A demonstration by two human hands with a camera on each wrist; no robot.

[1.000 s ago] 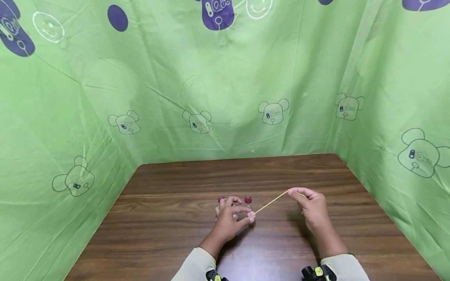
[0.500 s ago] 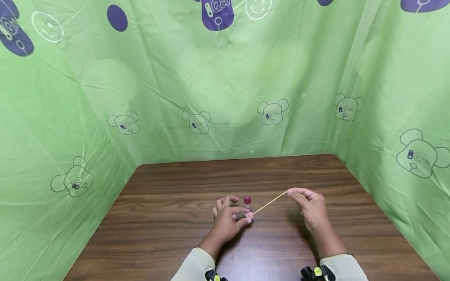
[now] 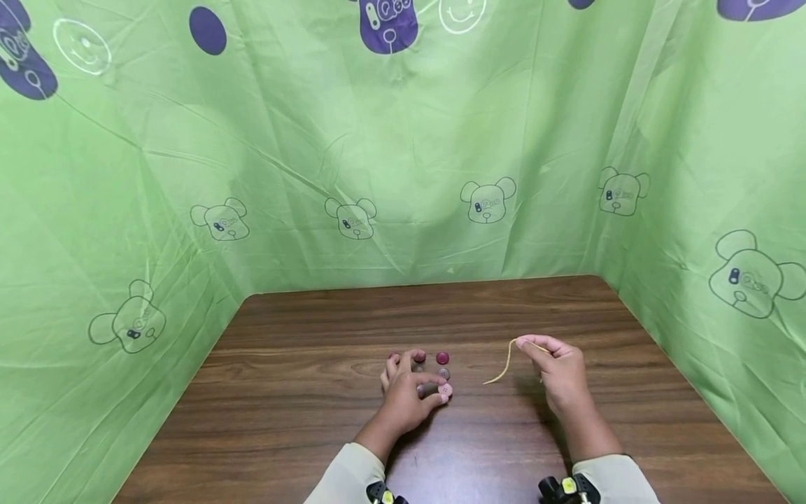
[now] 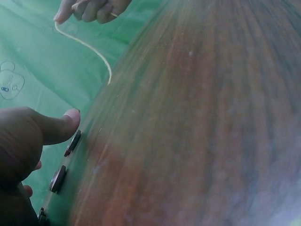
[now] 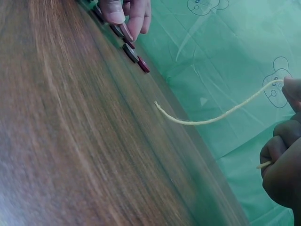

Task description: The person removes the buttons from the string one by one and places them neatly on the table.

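Observation:
My left hand pinches a pink round button between thumb and forefinger, low over the table. Behind that button lie a grey button and a dark red button. More buttons sit under and past the left fingers, partly hidden. To the right, my right hand holds a thin yellow cord between thumb and fingertips, raised above the table. The cord's loose end hangs down in a curve, apart from the pink button. In the right wrist view, its other end sticks out of the curled fingers.
A brown wood-grain table lies under both hands. Green printed cloth stands around its back and sides. Each wrist wears a small black device, one at the left cuff and one at the right cuff.
The cord was taut between the pink button and my right hand; its end has come away from the button and now hangs slack. The left hand has shifted slightly left.

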